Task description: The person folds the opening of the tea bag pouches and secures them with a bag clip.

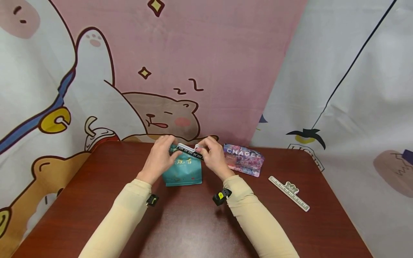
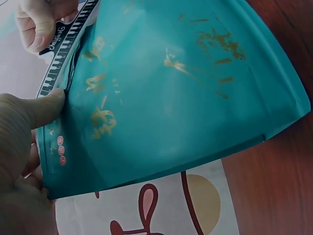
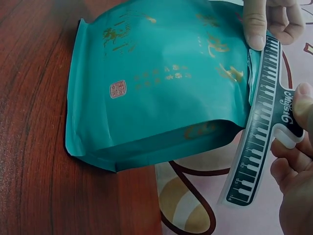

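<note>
A teal stand-up pouch [image 1: 183, 173] with gold characters stands upright near the table's far edge. My left hand [image 1: 158, 157] pinches its top at the left side, thumb on the front face. With thumb and fingers my right hand [image 1: 213, 156] grips the handle of a black bag clip [image 3: 264, 98] printed with piano keys. Along the pouch's top edge runs the clip, its right end jutting past the pouch's side in the right wrist view. My left thumb [image 2: 46, 107] lies right by the clip's other end. How deep the pouch's edge sits inside the clip is hard to tell.
A purple-pink patterned pouch [image 1: 243, 160] lies to the right of my right hand. Farther right on the brown table [image 1: 180, 229] is a second, pale piano-key clip [image 1: 289, 193]. A cartoon-printed cloth [image 1: 226, 71] hangs behind the table.
</note>
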`<act>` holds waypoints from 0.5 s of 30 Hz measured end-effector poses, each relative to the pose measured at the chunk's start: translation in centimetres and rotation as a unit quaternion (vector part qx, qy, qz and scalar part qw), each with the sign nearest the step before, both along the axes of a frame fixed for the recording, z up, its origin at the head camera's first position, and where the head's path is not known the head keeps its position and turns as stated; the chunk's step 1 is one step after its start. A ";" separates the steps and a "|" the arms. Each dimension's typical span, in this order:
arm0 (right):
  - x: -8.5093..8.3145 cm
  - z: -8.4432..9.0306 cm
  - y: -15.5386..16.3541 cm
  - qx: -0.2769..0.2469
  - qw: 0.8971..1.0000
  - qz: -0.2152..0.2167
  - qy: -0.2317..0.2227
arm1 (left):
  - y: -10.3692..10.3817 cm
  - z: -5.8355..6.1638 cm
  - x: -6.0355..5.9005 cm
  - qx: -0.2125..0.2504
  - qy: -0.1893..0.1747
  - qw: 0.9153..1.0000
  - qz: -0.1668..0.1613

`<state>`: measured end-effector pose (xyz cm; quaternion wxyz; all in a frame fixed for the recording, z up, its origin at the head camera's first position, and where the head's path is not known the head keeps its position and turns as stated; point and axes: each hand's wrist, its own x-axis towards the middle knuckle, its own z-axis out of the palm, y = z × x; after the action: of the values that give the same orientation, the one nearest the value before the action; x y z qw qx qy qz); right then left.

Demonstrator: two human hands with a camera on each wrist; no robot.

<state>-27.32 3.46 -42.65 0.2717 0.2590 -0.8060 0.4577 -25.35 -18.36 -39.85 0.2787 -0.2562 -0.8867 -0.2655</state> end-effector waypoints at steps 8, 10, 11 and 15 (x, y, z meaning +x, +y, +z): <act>0.0 0.0 -0.1 0.007 1.000 -0.003 0.002 | -0.4 -0.2 0.1 0.015 -0.042 0.999 0.030; 0.1 0.0 -0.1 0.009 1.000 -0.004 0.005 | -0.4 -0.3 0.2 0.024 -0.069 0.997 0.033; 0.1 -0.1 -0.1 0.009 1.000 -0.005 0.006 | -0.4 -0.3 0.3 0.029 -0.080 0.996 0.035; 0.2 0.0 -0.1 0.007 1.000 -0.005 0.006 | -0.2 -0.3 0.4 0.042 -0.105 0.993 0.040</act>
<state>-27.12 3.41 -42.60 0.2767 0.2597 -0.8088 0.4494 -24.95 -18.56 -40.13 0.2056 -0.1789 -0.9085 -0.3167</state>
